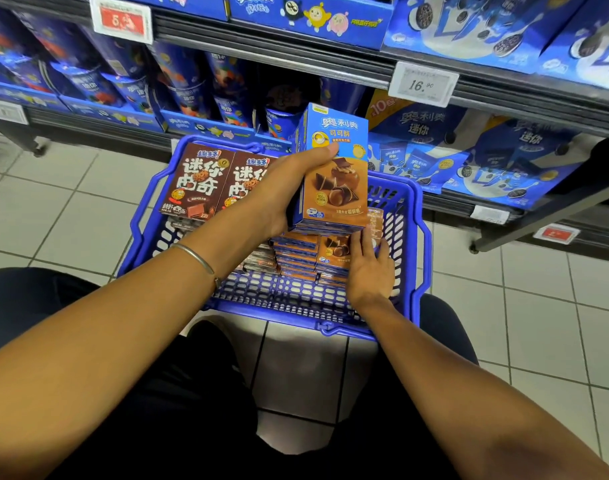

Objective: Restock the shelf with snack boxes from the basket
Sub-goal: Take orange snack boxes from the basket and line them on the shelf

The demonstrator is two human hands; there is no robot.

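1. Snack box, blue above and brown below, stands upright over the basket, raised in my left hand. The grip wraps its left edge, with the thumb pressed on the front face and the fingers out of sight behind it.
2. My right hand lies on the stack of like boxes in the basket's right half. Its fingers are straight and flat on the top box, pinching nothing.
3. Two brown boxes stand at the basket's far left, just beside the stack.
4. I judge the step in hand to be carrying the raised box to the shelf ahead. To do it well, I would hold it upright with the print facing out and lift it clear of the basket's far rim.
5. I would aim for the dark spot among the blue packs behind it. It may be a free slot, but it is too dim to be sure.
6. I would steady the stack with the right hand, and seat the box flush with its neighbours before loosening the grip.
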